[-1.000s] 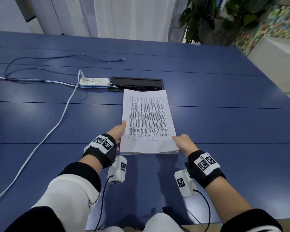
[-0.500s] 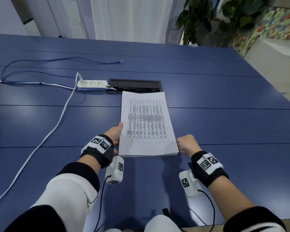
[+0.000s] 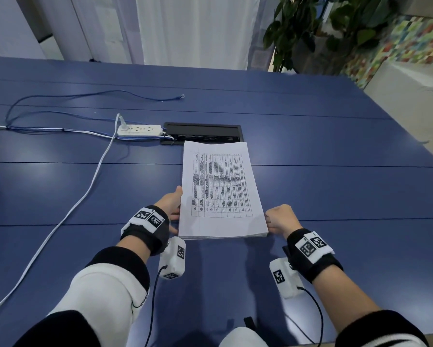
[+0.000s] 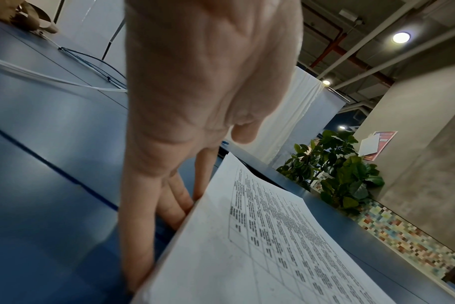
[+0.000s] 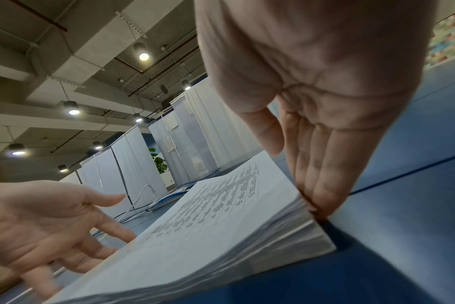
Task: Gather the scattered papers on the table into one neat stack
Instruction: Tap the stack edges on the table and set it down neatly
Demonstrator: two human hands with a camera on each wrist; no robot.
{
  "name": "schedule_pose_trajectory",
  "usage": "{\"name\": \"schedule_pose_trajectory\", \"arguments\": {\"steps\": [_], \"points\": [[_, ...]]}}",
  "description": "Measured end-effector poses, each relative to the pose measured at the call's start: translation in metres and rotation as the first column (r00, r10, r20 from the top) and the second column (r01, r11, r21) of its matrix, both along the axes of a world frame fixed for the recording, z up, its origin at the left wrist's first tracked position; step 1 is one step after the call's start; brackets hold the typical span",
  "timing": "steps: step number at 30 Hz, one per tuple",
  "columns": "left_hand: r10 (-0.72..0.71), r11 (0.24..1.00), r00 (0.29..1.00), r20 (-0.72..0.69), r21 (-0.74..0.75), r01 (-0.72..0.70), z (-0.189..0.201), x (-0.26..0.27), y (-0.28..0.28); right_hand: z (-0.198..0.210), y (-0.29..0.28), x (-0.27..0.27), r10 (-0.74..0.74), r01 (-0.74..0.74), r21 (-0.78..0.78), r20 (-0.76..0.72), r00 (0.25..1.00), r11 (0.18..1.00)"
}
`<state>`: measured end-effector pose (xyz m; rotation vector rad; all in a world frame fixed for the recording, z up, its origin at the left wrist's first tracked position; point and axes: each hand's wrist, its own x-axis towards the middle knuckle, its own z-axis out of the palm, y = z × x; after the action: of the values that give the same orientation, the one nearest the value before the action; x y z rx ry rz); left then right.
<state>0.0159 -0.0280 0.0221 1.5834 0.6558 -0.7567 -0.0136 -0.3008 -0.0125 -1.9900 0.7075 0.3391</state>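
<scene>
The blue table fills most of the head view, and my stack of papers lies on it at centre frame, its far edge just short of the black cable hatch. No loose sheets show anywhere else, so I judge the gathering all but done and only the squaring-up left.

My left hand sits just left of the stack with straight, relaxed fingers laid against its left edge; it grips nothing. My right hand is at the lower right corner of the stack, and in the right wrist view its straight fingertips press the side of the sheets without closing round them.

That corner is where trouble could come, I think: the sheet edges there look slightly fanned and uneven, and pushing from one side harder than the other could skew the pile or buckle the top sheets.

At upper left of the head view a white power strip and its white cable lie well apart from my hands.
</scene>
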Motion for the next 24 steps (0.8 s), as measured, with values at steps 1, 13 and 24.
{"name": "schedule_pose_trajectory", "arguments": {"steps": [1, 13, 24], "points": [[0.001, 1.0, 1.0, -0.001, -0.004, -0.001, 0.0, 0.0, 0.0, 0.0, 0.001, 0.0, -0.005, 0.005, -0.004, 0.002, 1.0, 1.0], [0.003, 1.0, 0.999, 0.037, -0.026, -0.003, -0.002, -0.004, 0.0, -0.002, -0.005, -0.004, -0.035, 0.035, 0.026, 0.022, 0.999, 0.999], [-0.01, 1.0, 0.999, 0.052, -0.021, 0.011, -0.004, -0.004, 0.0, -0.019, -0.006, -0.004, -0.066, 0.067, 0.034, -0.009, 0.998, 0.997]]}}
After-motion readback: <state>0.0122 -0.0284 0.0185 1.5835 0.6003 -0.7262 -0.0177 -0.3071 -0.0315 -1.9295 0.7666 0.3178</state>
